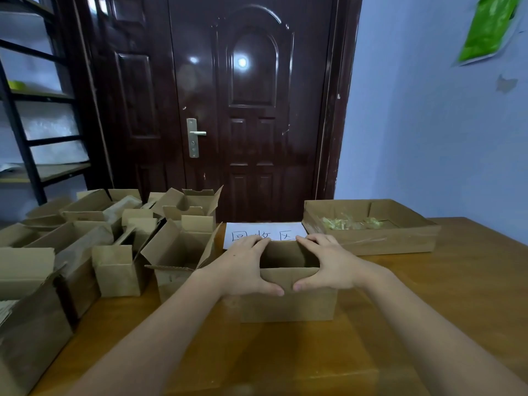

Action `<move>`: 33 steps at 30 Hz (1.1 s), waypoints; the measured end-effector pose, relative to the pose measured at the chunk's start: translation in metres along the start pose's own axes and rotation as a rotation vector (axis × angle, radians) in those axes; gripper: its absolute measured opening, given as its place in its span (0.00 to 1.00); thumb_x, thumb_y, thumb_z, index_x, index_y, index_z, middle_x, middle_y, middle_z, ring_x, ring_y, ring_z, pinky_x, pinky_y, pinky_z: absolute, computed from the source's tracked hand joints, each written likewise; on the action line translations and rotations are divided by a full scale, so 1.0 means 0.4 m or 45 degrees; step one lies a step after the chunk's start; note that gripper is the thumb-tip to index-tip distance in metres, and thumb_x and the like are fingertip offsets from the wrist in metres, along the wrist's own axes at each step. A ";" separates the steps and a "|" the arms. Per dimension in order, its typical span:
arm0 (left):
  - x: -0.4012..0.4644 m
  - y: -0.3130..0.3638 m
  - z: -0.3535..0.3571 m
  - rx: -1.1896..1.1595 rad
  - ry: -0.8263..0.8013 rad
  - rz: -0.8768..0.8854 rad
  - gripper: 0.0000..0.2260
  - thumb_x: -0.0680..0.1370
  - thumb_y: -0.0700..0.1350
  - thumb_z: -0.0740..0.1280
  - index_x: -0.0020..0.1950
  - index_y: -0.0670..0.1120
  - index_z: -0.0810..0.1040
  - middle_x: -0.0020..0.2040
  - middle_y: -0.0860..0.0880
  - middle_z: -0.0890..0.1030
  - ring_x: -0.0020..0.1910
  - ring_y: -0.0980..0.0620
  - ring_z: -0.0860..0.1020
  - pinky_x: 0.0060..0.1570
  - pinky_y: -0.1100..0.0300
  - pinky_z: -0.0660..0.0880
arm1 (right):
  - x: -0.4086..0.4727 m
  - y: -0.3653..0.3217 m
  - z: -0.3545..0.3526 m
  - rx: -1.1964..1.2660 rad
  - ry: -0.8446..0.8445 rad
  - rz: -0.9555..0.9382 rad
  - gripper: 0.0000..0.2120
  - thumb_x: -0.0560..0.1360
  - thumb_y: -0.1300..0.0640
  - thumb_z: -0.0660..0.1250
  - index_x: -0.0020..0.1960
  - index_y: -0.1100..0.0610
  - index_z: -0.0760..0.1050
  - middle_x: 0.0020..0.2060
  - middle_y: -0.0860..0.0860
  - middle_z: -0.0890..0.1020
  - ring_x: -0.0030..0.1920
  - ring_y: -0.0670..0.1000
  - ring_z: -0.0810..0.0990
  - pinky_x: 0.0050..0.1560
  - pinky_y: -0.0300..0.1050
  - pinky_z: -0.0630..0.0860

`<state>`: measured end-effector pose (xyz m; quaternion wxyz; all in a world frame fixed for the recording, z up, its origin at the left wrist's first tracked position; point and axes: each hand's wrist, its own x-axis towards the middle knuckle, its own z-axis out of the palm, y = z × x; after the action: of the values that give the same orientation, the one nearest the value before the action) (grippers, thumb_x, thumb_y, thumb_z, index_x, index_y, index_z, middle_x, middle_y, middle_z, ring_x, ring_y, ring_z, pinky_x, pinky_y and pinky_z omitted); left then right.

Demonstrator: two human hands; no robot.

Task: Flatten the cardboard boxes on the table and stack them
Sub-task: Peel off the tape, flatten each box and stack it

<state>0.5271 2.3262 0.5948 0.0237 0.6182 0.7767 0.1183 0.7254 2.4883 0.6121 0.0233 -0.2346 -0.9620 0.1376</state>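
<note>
Both hands grip one small open-topped brown cardboard box (288, 298) standing on the brown wooden table (445, 304) near the person. Left hand (243, 270) curls over the box's left rim, fingers reaching to the far edge and thumb pressed on the near wall; right hand (328, 267) mirrors it on the right rim. The two thumbs nearly meet on the near wall, though whether they touch is hard to tell. The box is still upright and unflattened between the palms.

Just beyond the box lies a white paper sheet with handwritten characters (265, 231), partly hidden by the fingers. To the right of the sheet sits a wide shallow brown cardboard tray (400, 241) with yellowish scraps inside, well apart from the held box. On the left of the table crowds a cluster of open brown cardboard boxes (114, 247) with their flaps up, the nearest one just beside the left wrist. A dark brown panelled door (251, 110) stands behind the table, and a black metal shelf rack (25, 138) stands at far left.
</note>
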 end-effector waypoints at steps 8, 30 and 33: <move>0.004 0.013 0.012 -0.066 0.074 -0.054 0.48 0.69 0.71 0.73 0.81 0.55 0.57 0.76 0.53 0.64 0.73 0.52 0.64 0.71 0.49 0.71 | 0.005 -0.003 0.008 0.029 0.059 -0.005 0.58 0.61 0.21 0.67 0.82 0.44 0.50 0.74 0.42 0.57 0.75 0.49 0.52 0.76 0.55 0.62; -0.072 0.024 0.025 -0.106 0.497 -0.154 0.45 0.74 0.72 0.66 0.84 0.51 0.56 0.82 0.53 0.61 0.80 0.53 0.60 0.77 0.50 0.62 | -0.073 0.046 0.008 -0.104 0.488 0.071 0.57 0.66 0.18 0.59 0.83 0.49 0.45 0.82 0.46 0.49 0.81 0.49 0.49 0.77 0.51 0.51; -0.107 0.043 0.059 -0.332 0.559 -0.313 0.49 0.73 0.71 0.67 0.85 0.53 0.46 0.84 0.54 0.51 0.82 0.52 0.53 0.77 0.49 0.59 | -0.126 0.088 0.038 0.153 0.577 0.191 0.61 0.63 0.17 0.61 0.82 0.47 0.39 0.81 0.43 0.45 0.80 0.46 0.49 0.77 0.54 0.57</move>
<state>0.5579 2.2919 0.5708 -0.0517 0.4707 0.8107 0.3444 0.7842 2.4912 0.5886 0.2421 -0.3284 -0.9022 0.1398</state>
